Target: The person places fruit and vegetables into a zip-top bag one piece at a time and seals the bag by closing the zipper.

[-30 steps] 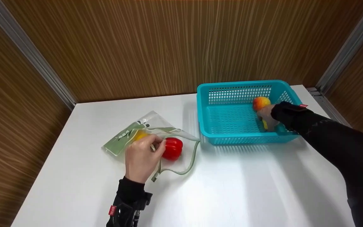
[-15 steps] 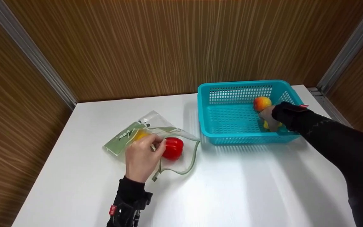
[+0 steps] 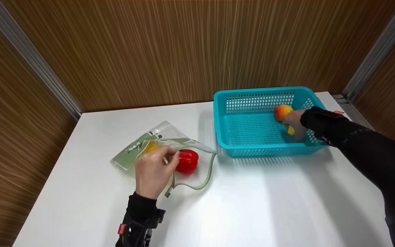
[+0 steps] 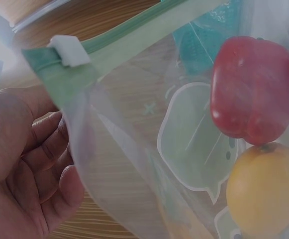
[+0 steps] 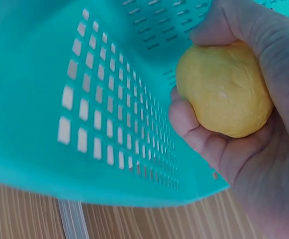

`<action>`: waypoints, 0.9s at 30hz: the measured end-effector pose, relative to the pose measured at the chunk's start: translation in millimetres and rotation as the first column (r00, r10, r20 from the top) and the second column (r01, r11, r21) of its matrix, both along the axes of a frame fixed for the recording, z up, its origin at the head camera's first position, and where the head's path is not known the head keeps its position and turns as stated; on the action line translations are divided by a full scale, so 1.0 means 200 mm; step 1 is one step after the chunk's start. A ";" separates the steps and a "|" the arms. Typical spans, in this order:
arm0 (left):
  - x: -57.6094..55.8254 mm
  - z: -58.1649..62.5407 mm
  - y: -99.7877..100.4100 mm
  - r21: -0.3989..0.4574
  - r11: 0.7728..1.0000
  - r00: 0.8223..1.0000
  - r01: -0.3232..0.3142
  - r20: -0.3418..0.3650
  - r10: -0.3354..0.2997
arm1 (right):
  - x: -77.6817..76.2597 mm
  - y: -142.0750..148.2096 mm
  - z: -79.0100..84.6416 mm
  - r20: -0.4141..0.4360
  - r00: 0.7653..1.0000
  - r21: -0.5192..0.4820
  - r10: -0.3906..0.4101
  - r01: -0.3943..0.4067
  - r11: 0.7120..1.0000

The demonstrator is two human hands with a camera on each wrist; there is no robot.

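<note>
My left hand [image 3: 154, 171] pinches the edge of a clear zip bag [image 4: 119, 144] with green print, lying on the white table. Inside the bag are a red bell pepper [image 3: 186, 162] and a smooth yellow fruit [image 4: 264, 191] with a short stem; the hand partly covers the yellow one in the head view. Over in the turquoise basket [image 3: 219, 127], my right hand [image 3: 297, 123] grips a rounded yellow fruit [image 5: 224, 89], thumb on one side and fingers curled round the other. A red-and-yellow apple-like fruit [image 3: 282, 112] sits in the basket beside that hand.
The basket stands at the table's back right, close to the wood-grain wall [image 3: 149, 51]. A white slider [image 4: 70, 50] sits on the bag's green zip strip. White tabletop [image 3: 225, 206] extends in front of the bag and basket.
My right hand has closed round the yellow fruit in the basket and shifted slightly up and to the right. The left hand and bag have stayed in place.
</note>
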State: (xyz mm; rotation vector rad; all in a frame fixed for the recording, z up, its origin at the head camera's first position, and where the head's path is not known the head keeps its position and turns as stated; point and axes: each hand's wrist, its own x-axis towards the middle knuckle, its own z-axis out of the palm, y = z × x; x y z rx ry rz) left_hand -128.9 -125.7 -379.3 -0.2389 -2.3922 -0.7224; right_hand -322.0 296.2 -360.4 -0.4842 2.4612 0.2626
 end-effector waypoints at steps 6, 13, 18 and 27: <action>0.00 0.01 0.00 0.008 1.000 1.000 0.011 -0.004 -0.011 | -0.04 0.06 0.01 -0.122 0.992 -0.048 0.022 -0.028 0.998; 0.00 0.01 0.00 0.019 1.000 1.000 0.015 -0.002 -0.015 | -0.03 -0.04 0.19 -0.237 0.969 -0.159 0.069 -0.108 0.981; -0.01 0.01 -0.01 0.015 1.000 1.000 0.012 0.001 -0.012 | 0.01 -0.16 0.30 -0.279 0.957 -0.225 0.074 -0.140 0.964; -0.02 0.00 -0.03 0.003 1.000 1.000 -0.008 -0.005 0.008 | 0.20 -0.46 0.32 -0.401 0.894 -0.311 0.202 -0.340 0.888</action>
